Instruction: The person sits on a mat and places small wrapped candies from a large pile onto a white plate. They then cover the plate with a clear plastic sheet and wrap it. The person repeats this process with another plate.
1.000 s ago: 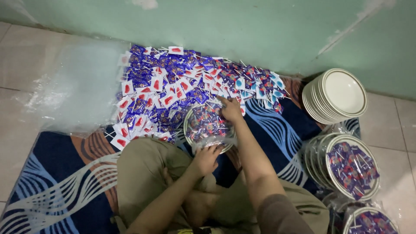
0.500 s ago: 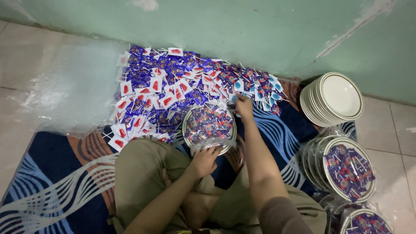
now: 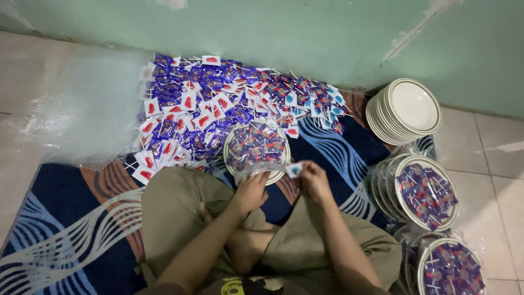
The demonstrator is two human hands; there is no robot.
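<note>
Left hand: left hand point(image 3: 251, 191), fingers curled around the near rim of the filled plate point(image 3: 256, 151), gripping it just above the person's knee.
Right hand: right hand point(image 3: 315, 178), closed in a pinch on a single small packet point(image 3: 294, 170) with a blue mark, held just beside the plate's near right rim.
Filled plate: round, pale-rimmed, loaded with blue and red wrapped packets under clear film; sits at the middle of the mat point(image 3: 65, 229), touching the near edge of the loose pile.
Loose pile: heap of packets point(image 3: 218, 104), blue wrappers mixed with white ones bearing red marks, spread along the far edge of the mat against the green wall point(image 3: 305, 33).
Empty plates: stack of white plates point(image 3: 406, 109) at the mat's far right corner.
Wrapped plates: two filled, film-covered stacks point(image 3: 426, 194) and point(image 3: 450, 267) down the mat's right edge.
Mat: dark blue with pale wave pattern, on tiled floor point(image 3: 33, 71).
</note>
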